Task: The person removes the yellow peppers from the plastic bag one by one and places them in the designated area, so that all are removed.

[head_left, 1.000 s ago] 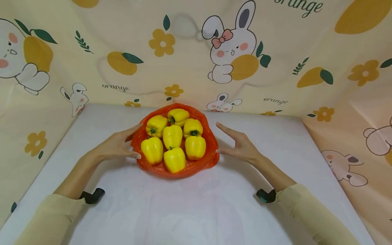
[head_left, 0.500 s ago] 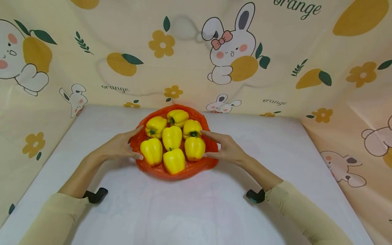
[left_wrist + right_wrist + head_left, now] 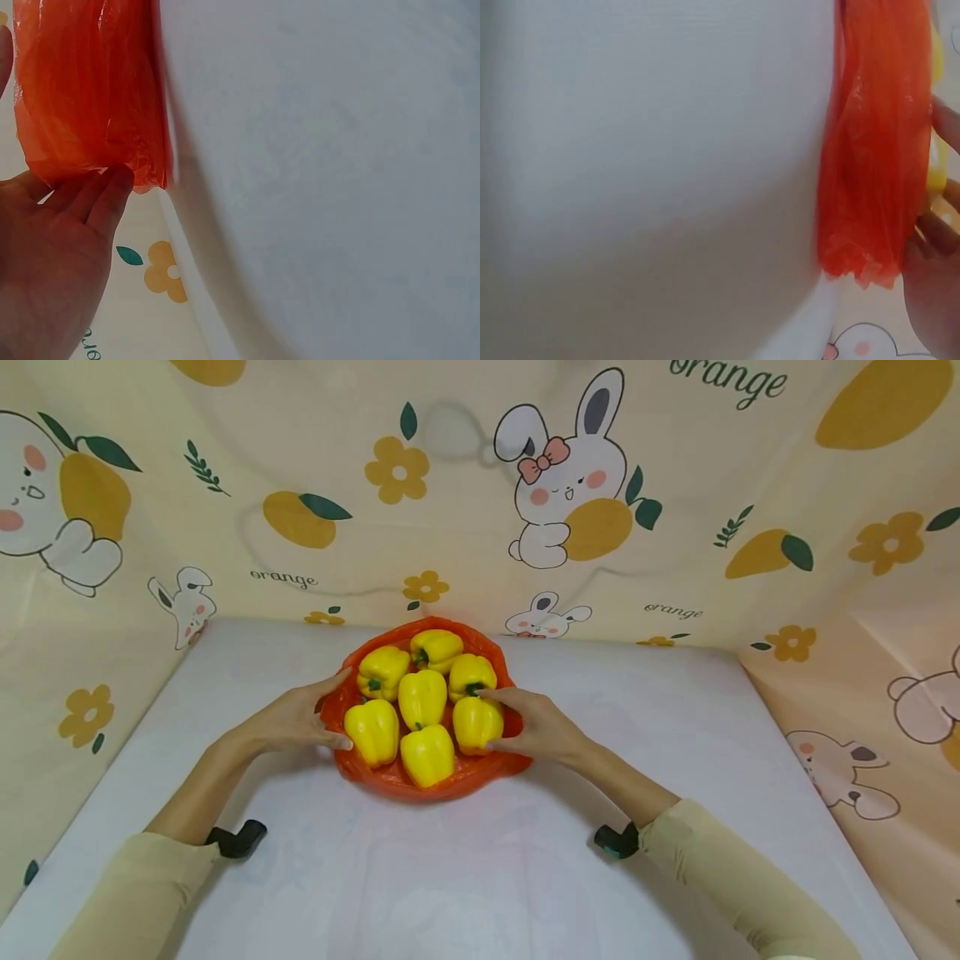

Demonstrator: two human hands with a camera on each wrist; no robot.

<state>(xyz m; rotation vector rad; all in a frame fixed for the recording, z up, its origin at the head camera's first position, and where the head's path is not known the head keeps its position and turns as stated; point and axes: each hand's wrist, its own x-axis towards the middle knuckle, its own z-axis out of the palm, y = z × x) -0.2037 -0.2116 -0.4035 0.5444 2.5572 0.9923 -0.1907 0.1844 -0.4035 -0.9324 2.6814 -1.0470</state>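
Several yellow bell peppers lie in an open red-orange plastic bag (image 3: pixel 431 793) with a rolled-down rim. At the bag's left side my left hand (image 3: pixel 288 720) rests its spread fingers and thumb against the plastic; in the left wrist view its fingertips (image 3: pixel 121 178) touch the bag's outer wall. My right hand (image 3: pixel 542 725) reaches over the right rim. Its thumb and fingers curve round the right-hand bell pepper (image 3: pixel 477 727), one on each side of it. In the right wrist view the bag's wall (image 3: pixel 874 142) hides most of that pepper.
The bag stands on a white table (image 3: pixel 450 885), near its back edge. A cream cloth (image 3: pixel 450 518) printed with rabbits, flowers and oranges hangs behind and at both sides. A dark wrist camera mount (image 3: pixel 238 839) sits at the left sleeve, and another mount (image 3: pixel 617 841) at the right sleeve.
My right hand has moved left from beside the bag, over its rim, to the right-hand bell pepper. The left hand has barely moved. Bag and peppers stay in place.
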